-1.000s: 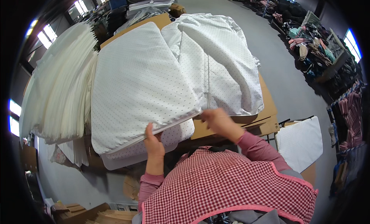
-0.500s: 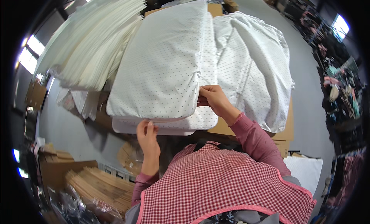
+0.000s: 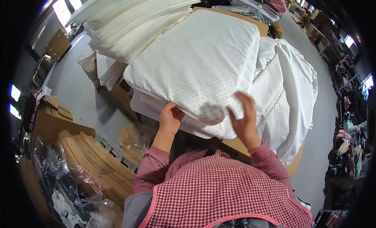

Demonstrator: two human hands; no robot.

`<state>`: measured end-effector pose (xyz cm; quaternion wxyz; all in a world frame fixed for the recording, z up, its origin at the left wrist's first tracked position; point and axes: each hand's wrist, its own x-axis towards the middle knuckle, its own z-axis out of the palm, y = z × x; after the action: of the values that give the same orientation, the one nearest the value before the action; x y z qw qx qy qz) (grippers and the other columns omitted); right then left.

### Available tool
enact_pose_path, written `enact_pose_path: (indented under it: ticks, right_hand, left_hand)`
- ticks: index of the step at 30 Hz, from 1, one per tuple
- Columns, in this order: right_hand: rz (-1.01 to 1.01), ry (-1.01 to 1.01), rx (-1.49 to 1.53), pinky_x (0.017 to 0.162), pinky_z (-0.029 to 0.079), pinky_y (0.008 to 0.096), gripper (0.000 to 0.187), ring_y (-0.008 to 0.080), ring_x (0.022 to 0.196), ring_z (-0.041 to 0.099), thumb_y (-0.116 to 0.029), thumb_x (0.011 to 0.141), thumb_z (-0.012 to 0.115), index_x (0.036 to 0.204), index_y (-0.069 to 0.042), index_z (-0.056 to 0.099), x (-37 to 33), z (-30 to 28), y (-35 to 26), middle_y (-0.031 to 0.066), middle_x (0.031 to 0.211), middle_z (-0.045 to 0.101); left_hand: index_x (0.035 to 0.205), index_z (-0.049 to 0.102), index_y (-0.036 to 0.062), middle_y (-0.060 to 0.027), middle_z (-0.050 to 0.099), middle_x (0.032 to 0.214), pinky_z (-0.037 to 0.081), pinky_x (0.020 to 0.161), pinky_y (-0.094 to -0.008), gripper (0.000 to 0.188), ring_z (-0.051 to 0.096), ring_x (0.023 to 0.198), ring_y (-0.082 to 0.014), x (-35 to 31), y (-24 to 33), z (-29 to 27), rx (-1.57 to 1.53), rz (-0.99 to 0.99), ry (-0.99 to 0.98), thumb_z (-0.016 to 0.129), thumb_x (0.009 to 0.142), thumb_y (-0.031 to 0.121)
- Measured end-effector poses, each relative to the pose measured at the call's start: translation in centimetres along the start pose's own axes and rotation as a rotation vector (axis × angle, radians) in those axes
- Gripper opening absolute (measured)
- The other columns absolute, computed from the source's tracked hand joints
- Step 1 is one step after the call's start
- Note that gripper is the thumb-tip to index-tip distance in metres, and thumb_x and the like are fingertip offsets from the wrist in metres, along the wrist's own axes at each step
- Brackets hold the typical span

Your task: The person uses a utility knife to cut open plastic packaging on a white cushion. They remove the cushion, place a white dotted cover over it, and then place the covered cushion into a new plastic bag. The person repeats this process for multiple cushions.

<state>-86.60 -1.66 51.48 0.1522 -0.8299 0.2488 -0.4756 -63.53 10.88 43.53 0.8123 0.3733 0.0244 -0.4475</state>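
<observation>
lh (image 3: 169, 121) pinching dotted pad (image 3: 196, 59), rh (image 3: 246, 125) nr

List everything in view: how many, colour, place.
Padded panel: one, dotted white, centre
Lower dotted layer: at least one, white, under panel
Loose cloth: one heap, dotted white, right of panel
Thin sheets: many, cream, upper left
Flat cardboard pieces: many, brown, lower left
Plastic wrapping: several pieces, clear, lower left
Boxes: several, brown, background
Garments: many, mixed colours, right edge
Windows: several, bright, both edges
Floor: one, grey, both sides
Apron: one, red checked, lower middle
Sleeves: two, dusty pink, forearms
Left hand: one, bare, pinching panel's near edge
Right hand: one, bare, panel's near right corner
</observation>
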Motion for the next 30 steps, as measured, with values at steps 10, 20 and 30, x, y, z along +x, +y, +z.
enact_pose_path:
  ticks: [10,20,30]
  right_hand:
    - [-0.101,-0.529,0.117,0.072,0.047,0.0356,0.033,0.0228,0.086,0.058,-0.01,0.064,0.081,0.096,-0.013,0.072,1.3,2.8,0.0,0.0019,0.09,0.06]
    - [-0.552,-0.305,-0.258,0.057,0.043,0.0261,0.021,0.0148,0.076,0.057,-0.013,0.075,0.071,0.094,-0.005,0.067,-0.5,3.1,-2.0,0.0016,0.085,0.056]
    - [-0.079,-0.694,0.125,0.062,0.052,0.0322,0.016,0.0202,0.075,0.063,-0.012,0.079,0.073,0.094,-0.007,0.071,3.5,2.3,-0.8,0.0047,0.086,0.063]
  left_hand:
    - [0.129,0.048,-0.0062,-0.0152,0.059,0.126,0.046,0.104,-0.0434,0.046,0.057,0.119,-0.0292,1.4,-0.9,-1.1,0.08,-0.071,-0.466,0.052,0.083,-0.008]
    - [0.13,0.044,0.002,-0.0135,0.057,0.124,0.052,0.098,-0.0433,0.044,0.06,0.112,-0.0279,2.5,0.4,-0.4,0.071,-0.068,-0.464,0.051,0.088,-0.008]
    - [0.119,0.06,0.0005,-0.0167,0.064,0.118,0.052,0.098,-0.0442,0.028,0.062,0.113,-0.0276,3.4,2.2,-1.2,0.037,-0.046,-0.59,0.05,0.096,0.014]
